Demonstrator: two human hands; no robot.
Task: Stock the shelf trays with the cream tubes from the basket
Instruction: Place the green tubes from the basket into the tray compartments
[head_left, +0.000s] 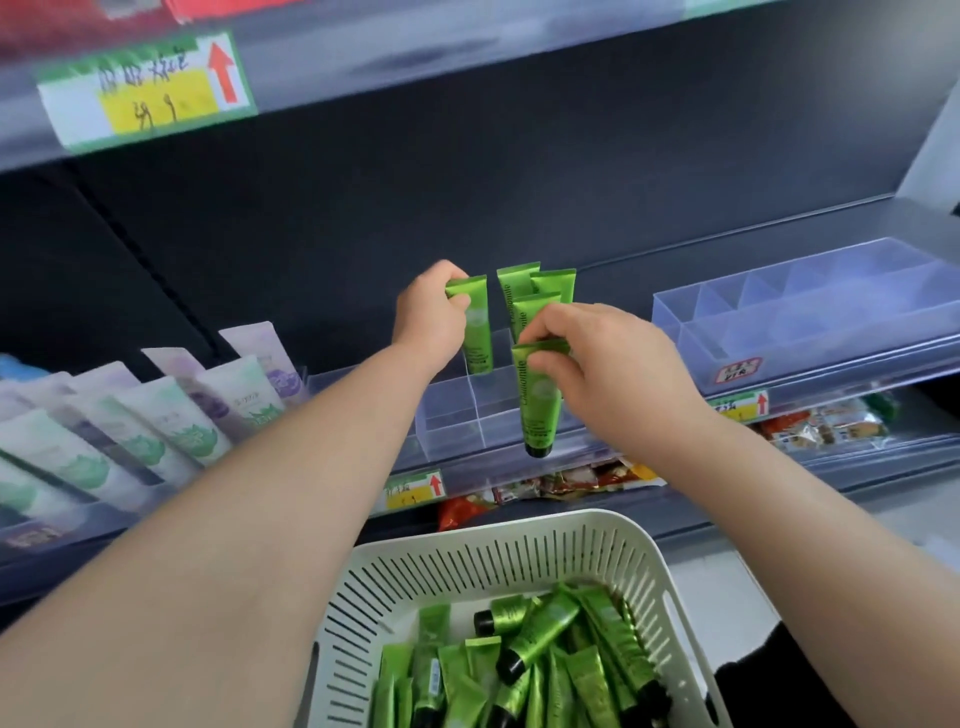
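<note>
Over the clear tray (467, 410) your left hand (428, 312) pinches one green tube (478, 332), your right hand (597, 358) a second tube (537, 400) by its crimp; lowered crooked, either may topple the standing tubes (519, 291) beside.

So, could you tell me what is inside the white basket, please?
Green cream tubes with black caps lie piled in the basket; whatever is beneath them is hidden.

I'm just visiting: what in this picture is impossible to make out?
Head view throughout.
- Price label up top: handwriting blurred.
- Basket: near end cut off by the bottom edge, so its tubes cannot be counted.
- Clear tray: right compartments hidden by the right hand and the green tube it pinches.
- Snack packets below: partly behind the shelf lip, print too small.
</note>
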